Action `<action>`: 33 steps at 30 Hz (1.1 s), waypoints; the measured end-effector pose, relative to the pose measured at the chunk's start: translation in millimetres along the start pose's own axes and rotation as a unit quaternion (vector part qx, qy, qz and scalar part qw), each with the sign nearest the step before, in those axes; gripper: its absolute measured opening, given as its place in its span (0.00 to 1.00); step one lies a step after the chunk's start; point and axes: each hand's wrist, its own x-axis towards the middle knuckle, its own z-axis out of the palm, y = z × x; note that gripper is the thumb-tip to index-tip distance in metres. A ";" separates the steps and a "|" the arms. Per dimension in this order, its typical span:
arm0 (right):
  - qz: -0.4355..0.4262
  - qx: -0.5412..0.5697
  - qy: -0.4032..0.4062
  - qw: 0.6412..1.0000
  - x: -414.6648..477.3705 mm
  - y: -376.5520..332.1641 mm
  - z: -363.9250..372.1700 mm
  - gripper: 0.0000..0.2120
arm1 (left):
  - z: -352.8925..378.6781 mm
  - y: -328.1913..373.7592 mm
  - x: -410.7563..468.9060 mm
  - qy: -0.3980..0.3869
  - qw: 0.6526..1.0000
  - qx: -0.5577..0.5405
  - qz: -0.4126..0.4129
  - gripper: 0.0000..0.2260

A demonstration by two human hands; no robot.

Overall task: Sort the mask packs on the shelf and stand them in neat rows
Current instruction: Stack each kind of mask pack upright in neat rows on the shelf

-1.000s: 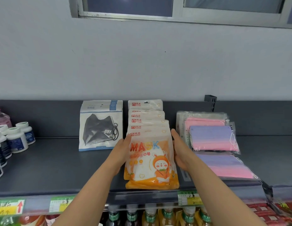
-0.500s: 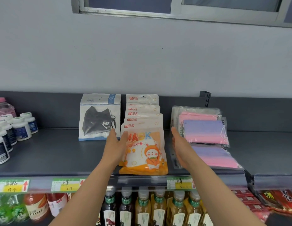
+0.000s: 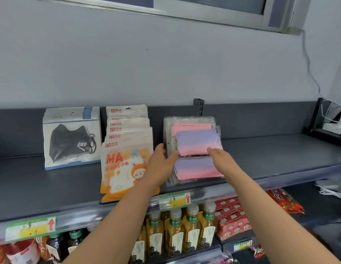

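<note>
Fingers straight, holding nothing, the left hand [image 3: 162, 162] and right hand [image 3: 223, 161] reach to the pink-and-purple mask packs [image 3: 196, 142], one standing, one flat, on the shelf [image 3: 51, 183].

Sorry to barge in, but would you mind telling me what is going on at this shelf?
A person is tidying mask packs on the grey shelf. Both hands are at the pink-and-purple packs, one propped up, one lying flat: the left hand at their left edge, the right hand over their front, neither gripping anything. The orange packs stand in a row beside the black mask pack.
</note>
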 end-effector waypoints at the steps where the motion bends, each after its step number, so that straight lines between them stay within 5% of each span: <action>1: 0.000 -0.016 -0.005 1.000 2.6 4.3 -5.6 0.27 | 8.1 1.2 2.7 -0.019 0.999 0.009 -0.024 0.33; 9: 0.028 -0.074 -0.057 0.995 47.0 31.8 -42.7 0.24 | 58.2 11.8 32.6 0.004 0.987 0.016 -0.161 0.27; 21: -0.015 -0.042 -0.114 0.992 89.9 61.1 -67.4 0.20 | 99.5 1.9 40.6 0.112 0.959 0.159 -0.207 0.18; 33: -0.099 0.149 -0.128 0.976 110.2 60.2 -84.6 0.20 | 102.0 -0.5 38.2 0.125 0.965 0.051 -0.223 0.40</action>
